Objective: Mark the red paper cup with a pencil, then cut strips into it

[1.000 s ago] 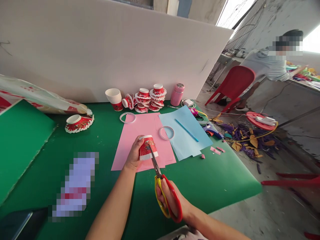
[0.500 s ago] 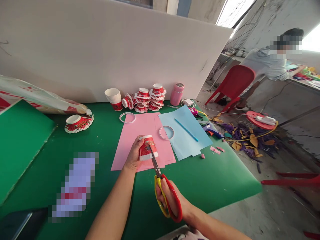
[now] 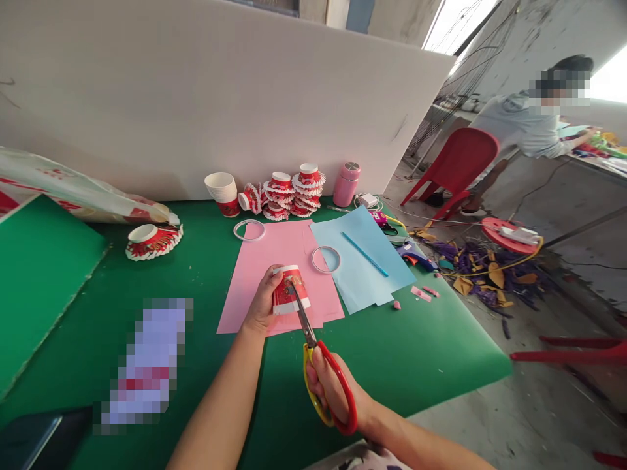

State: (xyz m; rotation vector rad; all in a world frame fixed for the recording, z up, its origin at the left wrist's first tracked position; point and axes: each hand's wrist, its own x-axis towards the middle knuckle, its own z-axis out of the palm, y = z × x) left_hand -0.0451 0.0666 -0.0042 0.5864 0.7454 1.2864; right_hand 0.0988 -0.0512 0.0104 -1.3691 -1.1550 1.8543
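Note:
My left hand (image 3: 265, 299) is closed around a red paper cup (image 3: 286, 297), tipped so its white edge points toward me. In my right hand (image 3: 333, 382) are scissors (image 3: 308, 329) with one red and one yellow handle, their blades lying against the cup's side. Under the cup is a pink paper sheet (image 3: 240, 307), and a light blue sheet (image 3: 362, 281) lies to its right. Cups with fringed, folded-out sides (image 3: 307, 189) are stacked at the back, beside a nest of uncut paper cups (image 3: 221, 189). One more fringed cup (image 3: 151, 243) sits at the left.
Two tape rings (image 3: 249, 230) and a blue pencil-like stick (image 3: 365, 253) lie on the sheets. A pink bottle (image 3: 347, 185) stands against the white board (image 3: 220, 98). A glue gun (image 3: 416, 254) is at the right edge. Beyond, a person (image 3: 519, 124) sits on a red chair (image 3: 455, 163).
Both hands, the cup and the scissors stay almost in the same place. The scissor handles look slightly closer together.

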